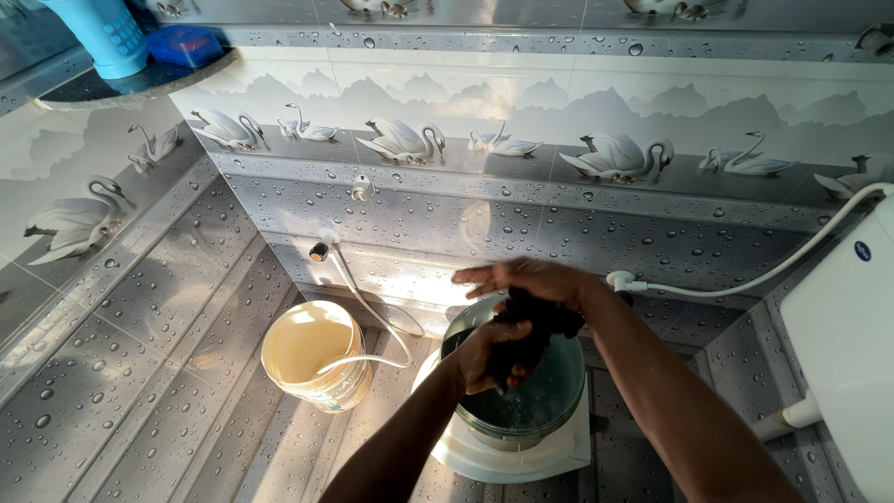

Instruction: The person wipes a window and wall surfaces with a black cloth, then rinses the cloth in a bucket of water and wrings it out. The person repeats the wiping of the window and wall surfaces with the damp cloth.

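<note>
Hands, left hand and right hand, grip closed on seemingly dark wet cloth above green bucket.

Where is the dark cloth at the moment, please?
In the head view, the dark cloth is right of centre, gripped between the left hand and right hand over the green bucket, right of the cream bucket.

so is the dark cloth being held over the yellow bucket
No, both hands hold the dark cloth over the green bucket; the yellow bucket stands apart.
</note>
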